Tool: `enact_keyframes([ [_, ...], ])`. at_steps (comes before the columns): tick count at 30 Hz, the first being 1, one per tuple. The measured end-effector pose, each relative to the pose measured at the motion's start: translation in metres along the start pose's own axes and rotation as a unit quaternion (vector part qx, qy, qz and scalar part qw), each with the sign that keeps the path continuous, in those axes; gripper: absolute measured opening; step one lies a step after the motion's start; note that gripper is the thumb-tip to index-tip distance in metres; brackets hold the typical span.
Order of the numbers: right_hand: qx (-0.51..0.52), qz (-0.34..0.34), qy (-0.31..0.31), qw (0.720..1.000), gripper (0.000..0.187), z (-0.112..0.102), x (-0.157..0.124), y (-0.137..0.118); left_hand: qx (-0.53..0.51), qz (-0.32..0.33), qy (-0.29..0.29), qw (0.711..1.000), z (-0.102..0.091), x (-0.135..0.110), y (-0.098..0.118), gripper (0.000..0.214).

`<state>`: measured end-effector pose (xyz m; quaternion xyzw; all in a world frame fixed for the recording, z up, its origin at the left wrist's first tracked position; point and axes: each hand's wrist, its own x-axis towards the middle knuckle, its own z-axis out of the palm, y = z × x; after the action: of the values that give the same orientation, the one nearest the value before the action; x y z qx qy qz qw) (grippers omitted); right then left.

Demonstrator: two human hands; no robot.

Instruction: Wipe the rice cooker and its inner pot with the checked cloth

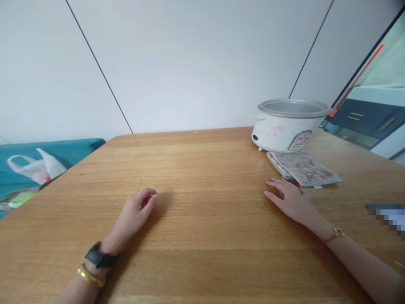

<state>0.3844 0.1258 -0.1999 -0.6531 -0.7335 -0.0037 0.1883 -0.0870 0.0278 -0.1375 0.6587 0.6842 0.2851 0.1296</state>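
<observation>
My left hand [136, 213] rests on the wooden table [202, 228] with its fingers loosely curled in and the thumb beside them. Nothing shows in it, and a black watch band and gold bangle circle that wrist. Over on the right side, my right hand [292, 200] has its fingers spread and holds nothing. Its fingers are close to the near edge of a folded patterned cloth [308, 169]; whether they touch it I cannot tell. Behind the cloth stands a white lidless electric cooker pot [281, 131] with a grey rim.
A pixelated patch [389, 215] hides something at the table's right edge. On the left, a teal sofa [79, 147] holds a white plastic bag [34, 169]. A pale panelled wall [196, 63] is behind the table, and dark drawers [357, 118] appear at far right.
</observation>
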Motion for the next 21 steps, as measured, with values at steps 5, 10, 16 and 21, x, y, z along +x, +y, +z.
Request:
enact_keyframes([
  [5,-0.01,-0.009,-0.002,1.0,0.049,-0.0001,-0.0009,0.0003,0.013,0.012,-0.01,1.0,0.0004,-0.0003,0.001,0.034],
  [10,-0.012,-0.013,-0.003,1.0,0.051,0.0028,-0.0011,0.003,0.022,0.026,-0.006,0.999,0.0012,-0.0009,0.0012,0.032],
  [16,-0.013,-0.006,-0.009,1.0,0.052,0.0062,-0.0003,0.0057,0.02,0.022,-0.018,0.999,0.0005,-0.0026,0.0017,0.031],
  [21,-0.015,-0.005,-0.01,1.0,0.052,0.0065,-0.0006,0.0065,0.015,0.027,-0.026,0.999,0.0005,-0.0025,0.0043,0.03],
])
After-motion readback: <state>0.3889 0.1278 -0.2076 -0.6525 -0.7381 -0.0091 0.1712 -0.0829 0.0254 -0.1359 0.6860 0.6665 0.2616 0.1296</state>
